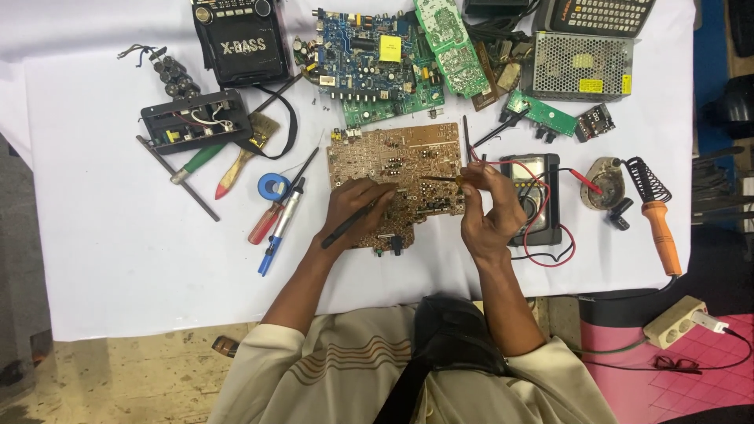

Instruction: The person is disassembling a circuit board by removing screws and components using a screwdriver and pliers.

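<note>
A large brown circuit board lies on the white table in front of me. My left hand rests on the board's lower left part and grips a black multimeter probe, tip pointing toward the board's middle. My right hand is raised at the board's right edge and pinches a red probe, its tip touching the board. Red and black leads run from the probes to a black multimeter, partly hidden behind my right hand.
Green and blue circuit boards lie behind the brown one, beside a black radio and a metal power supply. Screwdrivers, a blue tape roll and an opened black box sit left. An orange soldering iron lies right.
</note>
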